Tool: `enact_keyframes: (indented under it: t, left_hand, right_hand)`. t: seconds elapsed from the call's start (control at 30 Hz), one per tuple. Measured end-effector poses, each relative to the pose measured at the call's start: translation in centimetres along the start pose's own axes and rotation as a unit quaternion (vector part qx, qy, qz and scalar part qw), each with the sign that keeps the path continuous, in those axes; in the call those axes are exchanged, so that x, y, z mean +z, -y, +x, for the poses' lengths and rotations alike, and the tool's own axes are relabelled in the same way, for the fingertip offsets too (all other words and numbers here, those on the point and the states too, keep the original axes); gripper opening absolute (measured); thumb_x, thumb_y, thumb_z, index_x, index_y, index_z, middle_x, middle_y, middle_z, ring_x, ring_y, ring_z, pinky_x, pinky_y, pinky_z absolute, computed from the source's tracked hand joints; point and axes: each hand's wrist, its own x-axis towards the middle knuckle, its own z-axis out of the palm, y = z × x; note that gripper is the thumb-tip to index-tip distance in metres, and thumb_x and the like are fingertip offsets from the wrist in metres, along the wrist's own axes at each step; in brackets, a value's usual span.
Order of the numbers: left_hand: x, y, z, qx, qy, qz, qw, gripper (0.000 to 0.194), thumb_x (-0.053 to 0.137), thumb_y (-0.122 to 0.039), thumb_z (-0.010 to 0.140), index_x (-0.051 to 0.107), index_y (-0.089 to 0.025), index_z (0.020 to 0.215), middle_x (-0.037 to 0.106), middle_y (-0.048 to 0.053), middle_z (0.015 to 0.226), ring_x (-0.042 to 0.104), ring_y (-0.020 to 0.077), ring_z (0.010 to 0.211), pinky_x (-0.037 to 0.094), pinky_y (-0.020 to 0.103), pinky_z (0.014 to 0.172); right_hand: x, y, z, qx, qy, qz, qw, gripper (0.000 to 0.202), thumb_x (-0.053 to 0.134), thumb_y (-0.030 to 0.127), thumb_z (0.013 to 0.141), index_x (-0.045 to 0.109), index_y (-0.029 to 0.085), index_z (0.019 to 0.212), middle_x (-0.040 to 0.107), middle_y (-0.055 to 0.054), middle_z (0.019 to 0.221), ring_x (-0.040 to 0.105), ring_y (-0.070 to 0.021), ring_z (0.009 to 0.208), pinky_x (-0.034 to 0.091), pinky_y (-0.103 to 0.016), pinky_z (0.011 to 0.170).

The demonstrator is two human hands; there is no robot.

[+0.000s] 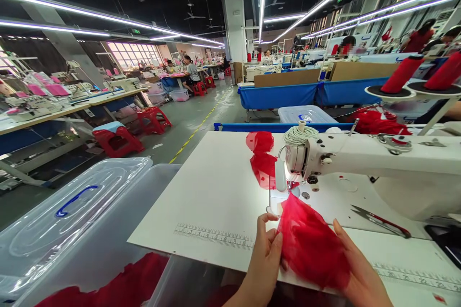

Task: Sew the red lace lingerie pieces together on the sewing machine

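A piece of sheer red fabric (309, 242) hangs between both hands, just in front of the sewing machine (345, 156). My left hand (266, 254) pinches its left edge between thumb and fingers. On the other side my right hand (355, 261) holds the fabric's right edge, the thumb showing and the fingers partly hidden behind the cloth. The fabric's top corner reaches close to the needle area. Beyond the needle, more red fabric pieces (264, 168) lie on the white table (194, 192). Thread snips (382, 220) rest right of the hands.
A clear plastic bin (108, 249) with red cloth stands at the left, beside a lid with a blue handle (77, 200). Red thread cones (401, 74) stand at the right. A dark phone-like object (446, 244) lies at the table's right edge. Several people sit farther off.
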Motion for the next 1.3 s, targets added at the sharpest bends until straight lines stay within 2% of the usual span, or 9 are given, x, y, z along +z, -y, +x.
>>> enact_keyframes:
  t: [0.13,0.3,0.4,0.5,0.63,0.87,1.03,1.13,1.3]
  left_hand:
    - [0.1,0.3,-0.6,0.123,0.031,0.297,0.946,0.018,0.037,-0.027,0.096,0.053,-0.019,0.092,0.054,0.002,0.076,0.05,0.0143,0.068,0.039,0.028,0.066]
    - [0.4,4.2,-0.6,0.225,0.02,0.636,0.738,0.024,0.045,-0.003,0.076,0.06,-0.017,0.088,0.061,0.008,0.083,0.054,0.0191,0.067,0.034,0.03,0.057]
    - [0.5,5.4,-0.6,0.305,-0.029,0.662,0.684,0.02,0.052,-0.007,0.076,0.062,-0.022,0.085,0.059,0.006,0.08,0.054,0.0207,0.071,0.036,0.03,0.06]
    - [0.2,2.7,-0.8,0.311,0.01,0.606,0.732,0.022,0.05,-0.014,0.082,0.061,-0.022,0.099,0.059,0.009,0.09,0.055,0.0213,0.074,0.039,0.03,0.061]
    - [0.3,-2.9,-0.8,0.106,0.043,0.428,0.896,0.029,0.037,-0.036,0.097,0.053,-0.018,0.081,0.05,-0.001,0.06,0.044,0.0131,0.053,0.033,0.026,0.054]
    - [1.3,-3.8,0.3,0.032,0.015,0.417,0.908,0.043,0.054,-0.039,0.086,0.034,-0.02,0.053,0.037,-0.003,0.05,0.027,0.0113,0.05,0.021,0.03,0.054]
    - [1.4,-3.1,1.1,-0.027,0.062,-0.004,0.998,0.053,0.067,-0.065,0.074,0.046,-0.018,0.064,0.048,-0.001,0.063,0.045,0.0107,0.057,0.039,0.025,0.057]
    - [2.0,-3.4,1.2,-0.115,0.073,-0.181,0.974,0.056,0.081,-0.062,0.063,0.054,-0.017,0.081,0.062,0.005,0.078,0.06,0.0148,0.063,0.048,0.026,0.057]
    - [2.8,-3.8,0.6,-0.135,0.09,-0.213,0.964,0.051,0.085,-0.044,0.065,0.062,-0.013,0.096,0.069,0.011,0.088,0.069,0.023,0.08,0.055,0.029,0.064]
  right_hand:
    - [0.7,-0.8,-0.6,0.008,0.0,-0.035,0.999,0.033,0.084,0.037,0.068,0.076,0.018,0.094,0.076,-0.009,0.097,0.069,-0.0293,0.1,0.055,-0.042,0.09]
    - [0.5,-0.6,-0.6,0.014,-0.004,0.003,1.0,0.029,0.087,0.028,0.063,0.077,0.019,0.089,0.077,-0.007,0.092,0.071,-0.0276,0.093,0.058,-0.039,0.085]
    - [0.8,-0.6,-0.9,0.047,-0.012,0.028,0.998,0.033,0.089,0.027,0.059,0.077,0.018,0.088,0.076,-0.009,0.093,0.073,-0.0275,0.086,0.06,-0.037,0.077]
    - [1.0,-0.8,-1.4,0.047,-0.047,0.032,0.997,0.031,0.09,0.025,0.059,0.077,0.017,0.086,0.077,-0.009,0.09,0.073,-0.0266,0.083,0.059,-0.037,0.078]
    - [1.3,-1.5,-2.2,-0.019,-0.087,-0.019,0.996,0.031,0.085,0.019,0.067,0.074,0.019,0.097,0.076,-0.007,0.093,0.072,-0.0248,0.09,0.055,-0.036,0.088]
    - [1.1,-2.5,-2.4,-0.063,-0.109,-0.116,0.985,0.055,0.084,0.028,0.068,0.065,0.021,0.12,0.074,-0.01,0.102,0.07,-0.0288,0.095,0.058,-0.037,0.081]
    - [-0.3,-2.5,-1.6,-0.096,-0.133,-0.127,0.978,0.049,0.09,0.025,0.054,0.073,0.02,0.1,0.075,-0.007,0.098,0.069,-0.0272,0.096,0.056,-0.033,0.084]
    - [-0.4,-2.7,-0.8,-0.054,-0.086,-0.075,0.992,0.048,0.085,0.046,0.061,0.074,0.02,0.101,0.074,-0.009,0.103,0.07,-0.0274,0.089,0.058,-0.036,0.076]
    - [-0.2,-0.6,0.2,0.004,-0.041,-0.048,0.998,0.047,0.076,0.062,0.067,0.076,0.019,0.085,0.076,-0.01,0.087,0.071,-0.0298,0.083,0.059,-0.041,0.075]
